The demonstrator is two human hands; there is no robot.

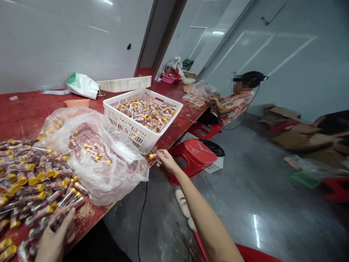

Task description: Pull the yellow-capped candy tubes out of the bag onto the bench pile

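Left hand [56, 236]: low at the near edge of the red table [27, 109], palm down, fingers curled over the near end of the loose tubes [32, 178]. Can't tell if it's clamped on one or just resting.

Clear bag [109, 171]: slumped beside the pile with more tubes inside, mouth sagging open, probably so that either hand gets in.

Right hand [165, 160]: arm stretched nearly straight across the gap, wrist level, thumb and fingertips pinched on a yellow-capped tube [153, 155]. The tube lies flat at the table's right edge, just beside the white basket [141, 140].

The basket sits hard at that edge, likely for reach from the seat.

Beyond: a red stool [195, 154] on the floor, and a co-worker [234, 102] at the far end.
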